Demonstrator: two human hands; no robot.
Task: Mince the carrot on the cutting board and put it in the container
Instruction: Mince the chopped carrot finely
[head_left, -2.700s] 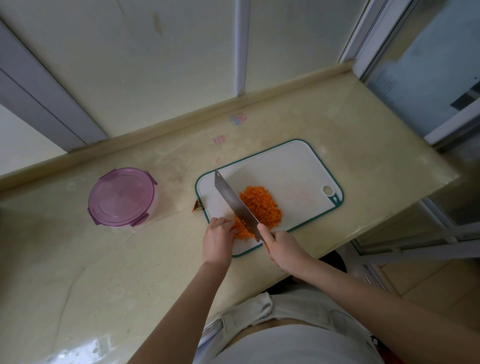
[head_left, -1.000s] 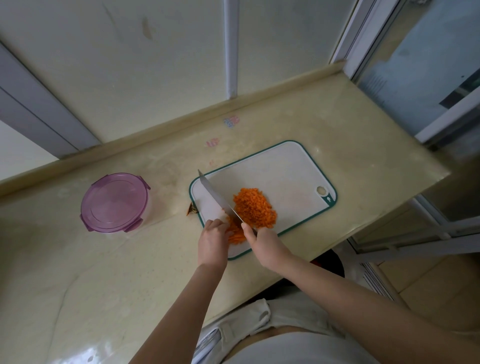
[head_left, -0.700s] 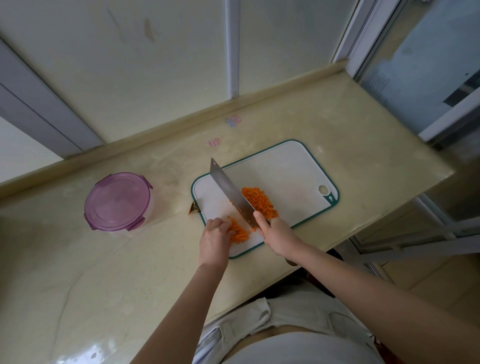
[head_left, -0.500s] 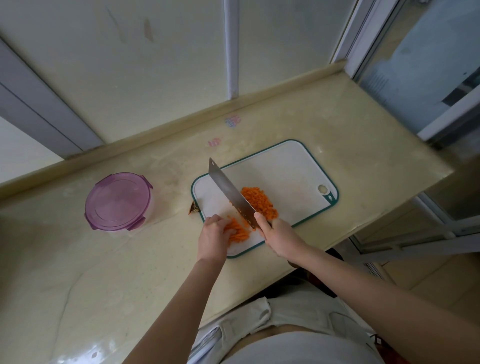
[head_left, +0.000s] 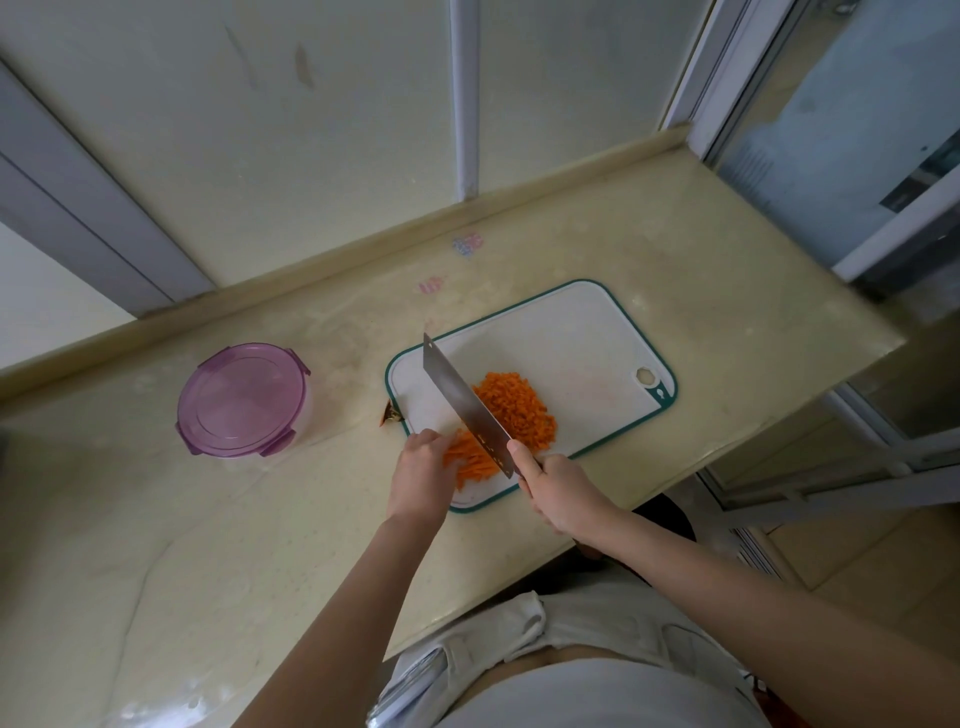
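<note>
A: What does the right hand (head_left: 558, 488) hold?
B: Its fingers (head_left: 519, 452) wrap the knife (head_left: 465, 405) at the handle, forefinger up by the blade's heel.
A: And the left hand (head_left: 423, 475)?
B: Its fingers (head_left: 431, 441) curl over the carrot (head_left: 470, 460) and hold the strips down, just beside the blade.
A: Where is the rest?
B: Minced, in a heap on the board (head_left: 571, 343), right of the blade.
A: The container (head_left: 241, 400)?
B: On the tabletop (head_left: 260, 519), well left of the board, purple lid on.
</note>
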